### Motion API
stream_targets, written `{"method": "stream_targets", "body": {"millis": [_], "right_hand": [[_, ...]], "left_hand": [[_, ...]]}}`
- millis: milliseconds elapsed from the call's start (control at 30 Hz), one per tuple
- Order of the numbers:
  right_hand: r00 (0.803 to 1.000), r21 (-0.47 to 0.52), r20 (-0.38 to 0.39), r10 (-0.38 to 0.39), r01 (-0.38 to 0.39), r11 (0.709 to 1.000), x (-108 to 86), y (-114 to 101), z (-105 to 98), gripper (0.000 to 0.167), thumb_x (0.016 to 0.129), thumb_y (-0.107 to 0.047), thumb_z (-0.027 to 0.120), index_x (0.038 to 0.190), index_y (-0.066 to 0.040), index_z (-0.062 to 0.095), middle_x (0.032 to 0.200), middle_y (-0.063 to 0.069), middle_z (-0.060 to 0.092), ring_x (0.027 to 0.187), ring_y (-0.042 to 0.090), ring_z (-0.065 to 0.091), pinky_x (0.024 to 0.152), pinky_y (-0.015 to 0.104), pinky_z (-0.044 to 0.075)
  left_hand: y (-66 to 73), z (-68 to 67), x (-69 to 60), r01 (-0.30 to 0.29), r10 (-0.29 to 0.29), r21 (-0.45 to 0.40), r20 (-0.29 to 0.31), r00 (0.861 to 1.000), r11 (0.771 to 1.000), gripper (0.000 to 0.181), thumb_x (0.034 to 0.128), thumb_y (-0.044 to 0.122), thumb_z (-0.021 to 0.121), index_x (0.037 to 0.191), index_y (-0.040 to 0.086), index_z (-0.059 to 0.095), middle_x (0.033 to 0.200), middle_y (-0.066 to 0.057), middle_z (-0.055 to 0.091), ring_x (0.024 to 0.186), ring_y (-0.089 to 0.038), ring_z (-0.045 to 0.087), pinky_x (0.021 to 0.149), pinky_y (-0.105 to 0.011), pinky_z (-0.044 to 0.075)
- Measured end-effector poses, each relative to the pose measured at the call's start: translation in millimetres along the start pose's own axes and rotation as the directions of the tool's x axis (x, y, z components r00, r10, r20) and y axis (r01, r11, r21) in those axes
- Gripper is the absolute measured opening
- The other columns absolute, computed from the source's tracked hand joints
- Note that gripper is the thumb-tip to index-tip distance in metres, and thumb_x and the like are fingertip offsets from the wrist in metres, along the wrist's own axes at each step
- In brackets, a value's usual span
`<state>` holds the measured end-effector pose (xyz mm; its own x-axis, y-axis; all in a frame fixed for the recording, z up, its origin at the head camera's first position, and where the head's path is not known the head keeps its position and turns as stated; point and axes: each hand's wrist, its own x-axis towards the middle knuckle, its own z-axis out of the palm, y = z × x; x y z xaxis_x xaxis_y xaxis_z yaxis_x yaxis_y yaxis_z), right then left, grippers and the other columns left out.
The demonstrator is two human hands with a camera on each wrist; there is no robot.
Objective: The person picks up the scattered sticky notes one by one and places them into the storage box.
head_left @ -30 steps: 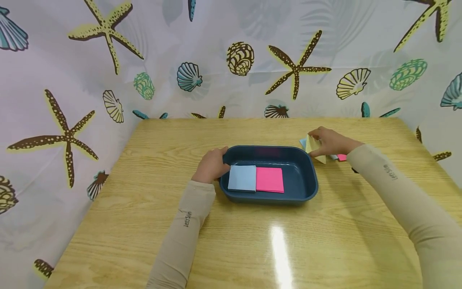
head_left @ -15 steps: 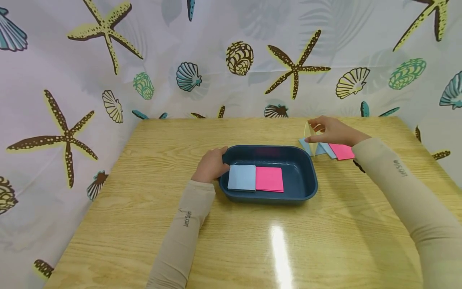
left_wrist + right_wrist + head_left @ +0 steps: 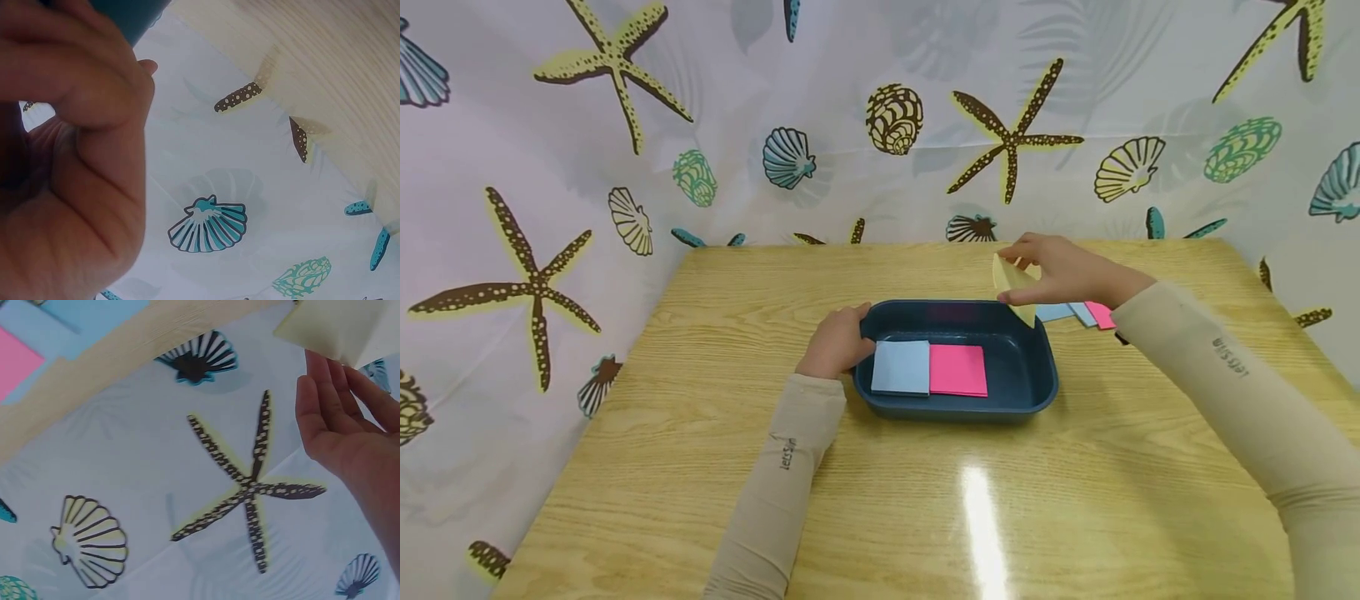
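A dark blue tray [image 3: 955,410] stands on the table, and my left hand [image 3: 835,342] grips its left end, thumb over the rim. Inside it, a pad of light blue sticky notes [image 3: 901,367] lies beside a pink pad [image 3: 958,370]; the tray's right part shows bare floor. My right hand [image 3: 1060,271] pinches a yellow sticky note pad [image 3: 1017,287], tilted and slightly bent, above the tray's back right corner. In the right wrist view the yellow pad [image 3: 340,331] sits at the fingertips. The left wrist view shows curled fingers [image 3: 75,81] near the tray's edge.
More light blue sticky notes [image 3: 1054,312] and pink ones [image 3: 1101,315] lie behind and right of the tray, partly under my right hand. A small dark object [image 3: 1122,338] shows by the right sleeve. A patterned curtain [image 3: 880,192] borders the wooden table [image 3: 715,333].
My right hand has lifted the yellow pad off the notes at the right and carried it left, to above the tray's back right corner. My left hand stays on the tray.
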<state>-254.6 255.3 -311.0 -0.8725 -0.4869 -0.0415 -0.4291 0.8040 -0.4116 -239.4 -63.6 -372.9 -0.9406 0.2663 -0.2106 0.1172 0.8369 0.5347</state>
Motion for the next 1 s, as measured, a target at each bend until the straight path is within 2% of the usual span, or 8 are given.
{"method": "stream_targets", "body": {"millis": [200,333,533,667,833,1000], "right_hand": [[0.985,-0.067,0.085,-0.151,0.157,0.985,9.3,-40,21,0.069,0.078,-0.038,0.072,0.129,0.005,0.056,0.112,0.014,0.056,0.092,0.025,0.057,0.077,0.040,0.049],[0.971,-0.135,0.158,-0.179,0.201,0.970,14.9,-56,43,0.067,0.074,-0.039,0.071,0.123,0.005,0.059,0.105,0.011,0.055,0.082,0.021,0.054,0.069,0.034,0.048],[0.950,-0.289,0.287,-0.127,0.212,0.934,28.0,-70,68,0.064,0.075,-0.042,0.072,0.118,0.004,0.062,0.105,0.013,0.058,0.083,0.021,0.054,0.077,0.044,0.048],[0.931,-0.346,0.355,-0.080,0.210,0.914,36.2,-74,78,0.061,0.076,-0.044,0.074,0.111,0.004,0.065,0.101,0.014,0.060,0.080,0.022,0.055,0.077,0.041,0.051],[0.911,-0.352,0.409,-0.043,0.201,0.914,43.4,-76,87,0.053,0.075,-0.044,0.077,0.102,0.001,0.067,0.094,0.011,0.059,0.073,0.021,0.054,0.073,0.038,0.052],[0.903,-0.349,0.430,-0.002,0.168,0.922,46.5,-78,92,0.051,0.075,-0.044,0.078,0.099,-0.001,0.067,0.093,0.010,0.059,0.073,0.021,0.053,0.070,0.035,0.051]], "left_hand": [[0.8,-0.7,0.5,0.024,-0.024,0.003,0.005,1.000,1.000,0.066,0.0892,0.005,0.061,0.150,0.010,0.036,0.132,-0.016,0.057,0.044,-0.014,0.051,0.046,-0.022,0.046],[0.3,-0.9,0.8,0.017,-0.017,0.008,0.008,1.000,1.000,0.066,0.0894,0.006,0.061,0.150,0.010,0.035,0.133,-0.016,0.056,0.045,-0.014,0.051,0.046,-0.022,0.046],[0.5,-1.1,0.3,0.014,-0.014,0.023,0.000,1.000,1.000,0.066,0.0889,0.006,0.063,0.149,0.010,0.037,0.136,-0.016,0.054,0.047,-0.014,0.050,0.048,-0.022,0.043],[1.2,-0.7,0.0,0.006,-0.007,0.024,0.002,1.000,1.000,0.066,0.0885,0.007,0.063,0.149,0.009,0.037,0.136,-0.016,0.053,0.046,-0.013,0.048,0.047,-0.021,0.043],[0.2,-0.3,-0.3,0.004,-0.004,0.013,-0.001,1.000,1.000,0.066,0.0880,0.005,0.062,0.149,0.009,0.036,0.133,-0.016,0.056,0.043,-0.013,0.047,0.045,-0.022,0.043],[-0.3,0.1,-1.0,0.006,-0.006,0.003,-0.003,1.000,1.000,0.066,0.0880,0.005,0.061,0.149,0.009,0.037,0.135,-0.016,0.055,0.044,-0.013,0.049,0.045,-0.021,0.043]]}}
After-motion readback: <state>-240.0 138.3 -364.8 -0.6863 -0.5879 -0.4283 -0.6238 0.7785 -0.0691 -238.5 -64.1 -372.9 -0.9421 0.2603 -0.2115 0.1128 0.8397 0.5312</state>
